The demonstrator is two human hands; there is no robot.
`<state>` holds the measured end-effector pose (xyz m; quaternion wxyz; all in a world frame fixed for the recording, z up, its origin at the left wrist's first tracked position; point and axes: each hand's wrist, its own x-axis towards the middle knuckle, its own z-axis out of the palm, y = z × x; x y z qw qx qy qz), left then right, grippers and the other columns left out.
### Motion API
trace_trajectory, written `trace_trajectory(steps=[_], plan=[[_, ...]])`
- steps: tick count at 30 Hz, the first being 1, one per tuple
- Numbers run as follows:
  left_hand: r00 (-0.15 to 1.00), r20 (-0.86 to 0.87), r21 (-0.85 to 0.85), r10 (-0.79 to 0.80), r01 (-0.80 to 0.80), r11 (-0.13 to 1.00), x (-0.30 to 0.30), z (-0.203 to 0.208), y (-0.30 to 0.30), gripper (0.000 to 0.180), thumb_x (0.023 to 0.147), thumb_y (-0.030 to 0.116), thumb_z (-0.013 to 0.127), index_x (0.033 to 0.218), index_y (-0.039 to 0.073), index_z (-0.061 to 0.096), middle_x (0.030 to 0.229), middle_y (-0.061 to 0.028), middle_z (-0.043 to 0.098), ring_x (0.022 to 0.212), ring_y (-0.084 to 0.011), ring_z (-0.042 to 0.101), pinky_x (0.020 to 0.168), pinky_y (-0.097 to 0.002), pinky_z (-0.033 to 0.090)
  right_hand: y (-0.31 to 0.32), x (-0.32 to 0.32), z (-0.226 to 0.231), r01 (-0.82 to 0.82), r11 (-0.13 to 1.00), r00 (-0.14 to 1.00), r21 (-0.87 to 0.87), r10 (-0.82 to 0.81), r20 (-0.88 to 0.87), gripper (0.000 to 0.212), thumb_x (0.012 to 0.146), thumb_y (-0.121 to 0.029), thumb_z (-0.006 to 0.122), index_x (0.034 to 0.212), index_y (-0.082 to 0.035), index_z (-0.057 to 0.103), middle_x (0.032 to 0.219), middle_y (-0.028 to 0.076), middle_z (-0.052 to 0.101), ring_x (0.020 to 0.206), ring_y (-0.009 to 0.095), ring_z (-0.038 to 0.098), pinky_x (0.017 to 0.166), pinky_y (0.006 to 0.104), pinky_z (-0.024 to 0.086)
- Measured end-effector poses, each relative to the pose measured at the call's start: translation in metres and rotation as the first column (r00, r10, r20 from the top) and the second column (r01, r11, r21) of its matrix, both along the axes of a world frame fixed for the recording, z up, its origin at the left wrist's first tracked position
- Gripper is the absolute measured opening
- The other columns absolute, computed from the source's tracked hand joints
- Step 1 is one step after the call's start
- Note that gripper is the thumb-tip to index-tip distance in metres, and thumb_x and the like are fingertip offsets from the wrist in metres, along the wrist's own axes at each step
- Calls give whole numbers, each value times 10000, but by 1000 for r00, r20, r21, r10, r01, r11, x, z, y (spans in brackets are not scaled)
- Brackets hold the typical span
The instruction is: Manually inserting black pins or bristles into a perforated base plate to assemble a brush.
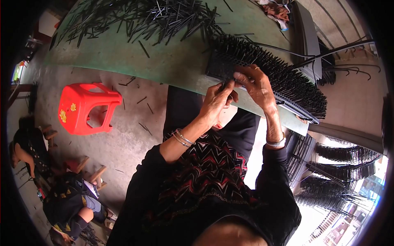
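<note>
A long black perforated board [219, 67] lies along the front right edge of the green table, with rows of short black sticks [271, 63] standing upright in most of its holes. My left hand [216, 100] is closed just in front of the board's left end, with dark sticks partly showing between thumb and fingers. Beside it, my right hand [259, 87] reaches over the board's near edge, its thumb and fingers bent together in a pinch. Whatever lies between those right fingertips is hidden or too small to name. The two hands are almost touching.
Loose black sticks [164, 18] are heaped on the green table [111, 57]. A red plastic stool [78, 108] stands on the floor to the left. Racks of black wire parts [344, 168] are at the right. Other people [67, 201] sit low at the lower left.
</note>
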<state>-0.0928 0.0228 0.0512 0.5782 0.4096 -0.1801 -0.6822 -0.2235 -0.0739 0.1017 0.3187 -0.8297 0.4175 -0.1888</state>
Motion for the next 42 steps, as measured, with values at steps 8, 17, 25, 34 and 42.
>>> trace_trajectory(steps=[8, 17, 25, 34, 42], plan=[[996, 12, -92, -89, 90, 992, -2, -8, -1, 360, 1000, 368, 489, 1009, 51, 658, 800, -65, 672, 535, -27, 396, 447, -169, 276, -3, -7, 15, -134, 907, 988, 398, 91, 125, 109, 876, -56, 613, 926, 27, 662, 792, 63, 627, 765, 121, 618, 698, 260, 493], [983, 184, 176, 4, -36, 984, 9, -14, -5, 253, 998, 384, 485, 1064, 160, 582, 634, 60, 375, 467, -24, 286, 404, -202, 288, -4, 8, 28, 336, 889, 934, -312, -273, 229, 103, 912, -65, 591, 976, -8, 650, 777, 64, 687, 731, 111, 657, 670, 260, 504], [1000, -1, 108, 0, 0, 994, 9, -12, 5, 321, 988, 414, 492, 910, 108, 550, 660, 50, 456, 511, -9, 387, 424, -173, 321, -22, 18, -1, 269, 807, 963, -525, -235, 131, 85, 901, -64, 604, 970, -35, 644, 733, 90, 657, 648, 170, 647, 626, 282, 515], [997, 52, 115, 63, -69, 991, 9, -6, 8, 266, 993, 354, 510, 906, 105, 543, 618, 39, 477, 456, -16, 351, 402, -167, 283, -28, 23, 3, 251, 810, 966, -531, -241, 88, 71, 907, -82, 590, 953, -48, 632, 731, 107, 671, 667, 202, 680, 611, 301, 519], [996, -13, 40, 92, -91, 995, 16, -3, 16, 260, 998, 332, 503, 880, 100, 515, 601, 6, 521, 448, -21, 356, 389, -170, 266, -26, 26, 8, 251, 772, 964, -584, -251, 83, 81, 898, -89, 597, 963, -49, 625, 730, 116, 665, 644, 222, 673, 592, 326, 504]])
